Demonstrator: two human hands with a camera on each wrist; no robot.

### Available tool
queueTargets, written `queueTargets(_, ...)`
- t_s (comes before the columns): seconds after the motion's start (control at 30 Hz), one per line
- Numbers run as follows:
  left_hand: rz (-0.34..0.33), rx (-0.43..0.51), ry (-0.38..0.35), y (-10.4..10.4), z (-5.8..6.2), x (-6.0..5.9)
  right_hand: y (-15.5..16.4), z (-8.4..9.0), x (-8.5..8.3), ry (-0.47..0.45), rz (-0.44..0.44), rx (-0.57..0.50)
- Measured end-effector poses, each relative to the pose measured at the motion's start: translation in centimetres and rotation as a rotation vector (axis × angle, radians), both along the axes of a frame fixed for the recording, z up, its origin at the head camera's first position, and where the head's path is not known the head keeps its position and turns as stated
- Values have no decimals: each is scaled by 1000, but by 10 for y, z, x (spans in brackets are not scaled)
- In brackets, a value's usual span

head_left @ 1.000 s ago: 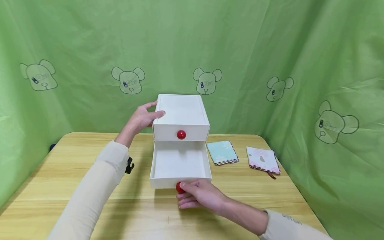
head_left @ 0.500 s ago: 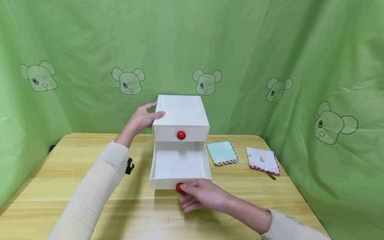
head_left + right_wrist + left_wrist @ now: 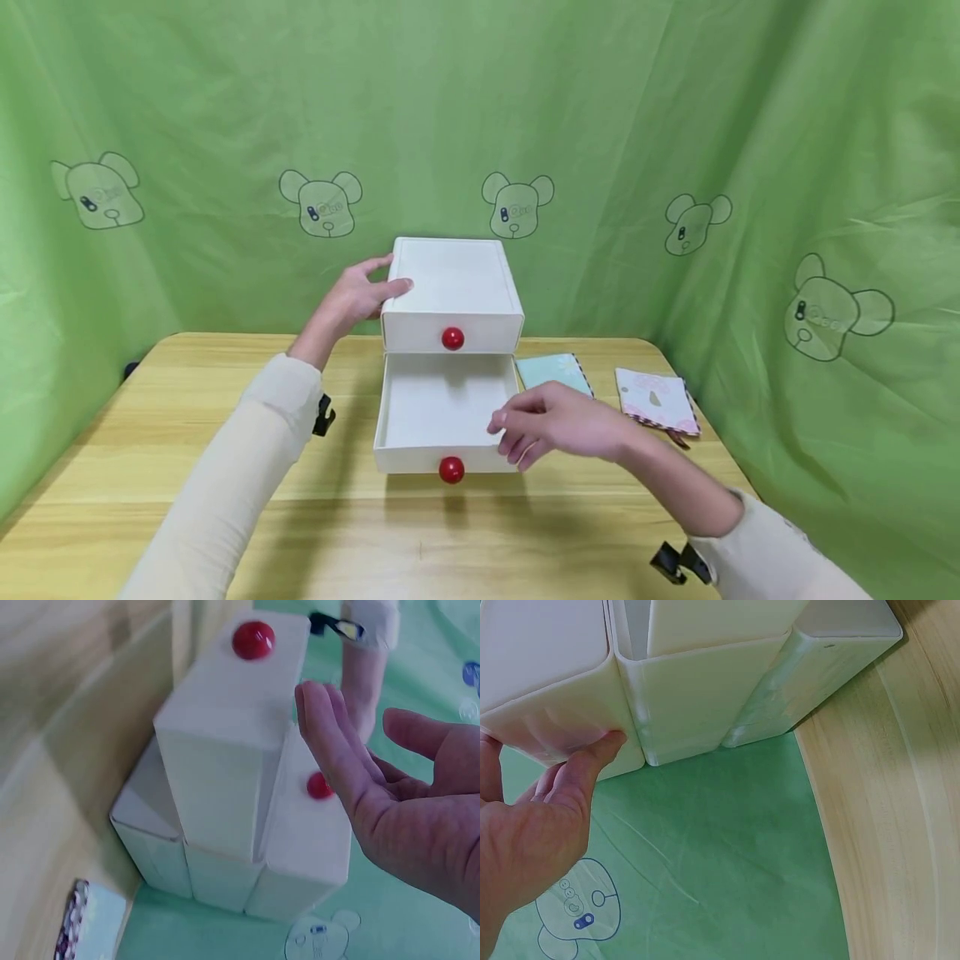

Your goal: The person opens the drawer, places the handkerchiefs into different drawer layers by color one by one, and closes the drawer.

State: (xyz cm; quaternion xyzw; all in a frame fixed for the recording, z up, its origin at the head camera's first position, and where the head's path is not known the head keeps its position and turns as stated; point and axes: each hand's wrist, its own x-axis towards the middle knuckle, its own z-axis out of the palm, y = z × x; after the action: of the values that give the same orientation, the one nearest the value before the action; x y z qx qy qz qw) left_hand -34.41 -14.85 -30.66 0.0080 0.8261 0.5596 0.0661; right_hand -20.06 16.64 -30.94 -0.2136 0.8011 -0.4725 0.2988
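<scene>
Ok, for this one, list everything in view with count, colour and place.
Table: one, light wood, below everything
Cabinet: one, white, toward the table's far edge
Open drawer: one, white, below cabinet's top tier
Knobs: two, red, on top tier and open drawer
Blue cloth: one, pale blue, right of cabinet, partly hidden
Pink cloth: one, pink and white, near table's right edge
Curtain: one, green, behind and beside table
Bear faces: five in head view, dark-outlined, on curtain
Sleeves: two, cream, on both arms
Clips: two, black, by the sleeve ends
Hands: two, bare; left hand gripping cabinet's left side, right hand above open drawer's right edge, holding nothing
</scene>
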Motion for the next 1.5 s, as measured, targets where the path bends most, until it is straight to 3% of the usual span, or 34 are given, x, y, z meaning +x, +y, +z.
queueTargets(0.5,2,31,-5,-1,-2,-1,58,23,-52,72,-117,28)
queueTargets(0.7,0,37,-6,-1,-2,-1,90,26,-73,80,-192,-50)
queueTargets(0.87,-3,40,1,-2,-3,-2,114,23,-84,88,-271,-37)
queueTargets(1.0,-1,44,3,-2,-3,-1,133,12,-94,101,-373,-20)
queueTargets(1.17,-4,31,3,-1,-4,-1,167,-13,-108,39,-537,-94)
queueTargets(1.33,-4,11,10,-1,-4,0,206,-39,-119,-49,-633,-214)
queueTargets(1.5,3,19,12,-1,-4,-2,237,-63,-124,-56,-683,-182)
